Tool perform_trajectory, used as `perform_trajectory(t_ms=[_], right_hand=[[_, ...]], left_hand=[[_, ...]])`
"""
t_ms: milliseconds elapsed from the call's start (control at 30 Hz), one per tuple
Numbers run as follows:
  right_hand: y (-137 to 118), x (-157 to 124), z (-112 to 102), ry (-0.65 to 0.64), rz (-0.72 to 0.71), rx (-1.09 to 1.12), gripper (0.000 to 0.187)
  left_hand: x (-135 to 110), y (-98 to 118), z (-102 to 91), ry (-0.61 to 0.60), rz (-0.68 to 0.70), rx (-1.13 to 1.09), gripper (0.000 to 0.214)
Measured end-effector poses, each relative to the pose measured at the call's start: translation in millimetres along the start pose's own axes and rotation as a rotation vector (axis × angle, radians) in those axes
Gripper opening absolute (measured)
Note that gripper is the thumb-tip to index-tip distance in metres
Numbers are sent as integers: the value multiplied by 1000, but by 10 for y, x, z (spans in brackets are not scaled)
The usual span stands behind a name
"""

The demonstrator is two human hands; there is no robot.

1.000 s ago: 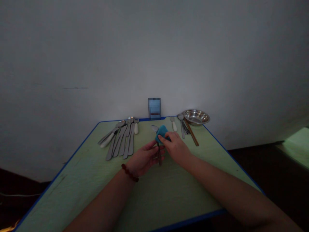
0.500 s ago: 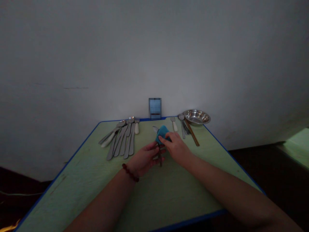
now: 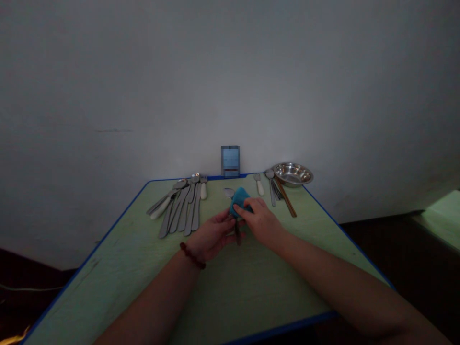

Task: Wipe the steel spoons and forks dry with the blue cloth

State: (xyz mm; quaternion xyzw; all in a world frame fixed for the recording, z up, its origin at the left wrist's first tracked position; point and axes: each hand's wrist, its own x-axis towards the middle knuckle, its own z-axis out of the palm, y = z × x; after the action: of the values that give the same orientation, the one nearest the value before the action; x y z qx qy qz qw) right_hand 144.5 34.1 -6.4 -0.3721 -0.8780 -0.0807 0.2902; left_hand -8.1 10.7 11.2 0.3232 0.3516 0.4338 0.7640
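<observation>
The right hand [image 3: 265,223] pinches a blue cloth [image 3: 240,197] around a metal spoon [image 3: 229,192]. The left hand [image 3: 212,235] grips the spoon's handle on the near side of the cloth; the bowl end projects past the cloth's far-left edge. Left of the cloth: fanned flatware [image 3: 195,218] on the bench [image 3: 287,287]. Right of the cloth, outward: white-handled fork [image 3: 259,186], wooden chopsticks [image 3: 286,199], steel bowl [image 3: 293,173].

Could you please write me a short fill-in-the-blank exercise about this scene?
1. The right hand holds a cloth or sponge whose colour is ____.
2. A beaded bracelet circles the person's ____ wrist.
3. In this view, the metal bowl stands to the ____ of the larger cutlery group.

Missing words: blue; left; right.
</observation>
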Motion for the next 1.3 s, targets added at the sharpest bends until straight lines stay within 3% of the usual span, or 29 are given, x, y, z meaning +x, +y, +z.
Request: perform_trajectory(t_ms=[600,800,1033,1300], right_hand=[[41,17,14,60,125,18,32],[25,5,2,23,71,15,32],[10,7,-7,15,14,-7,31],[-37,5,-11,-39,-40,-33,33]], left_hand=[[-19,-12,22,-69,-41,51,36],[-10,-9,27,-43,-24,34,29],[3,20,-18,-94,-9,-16,25],[15,70,-25,4,-4,-80,26]])
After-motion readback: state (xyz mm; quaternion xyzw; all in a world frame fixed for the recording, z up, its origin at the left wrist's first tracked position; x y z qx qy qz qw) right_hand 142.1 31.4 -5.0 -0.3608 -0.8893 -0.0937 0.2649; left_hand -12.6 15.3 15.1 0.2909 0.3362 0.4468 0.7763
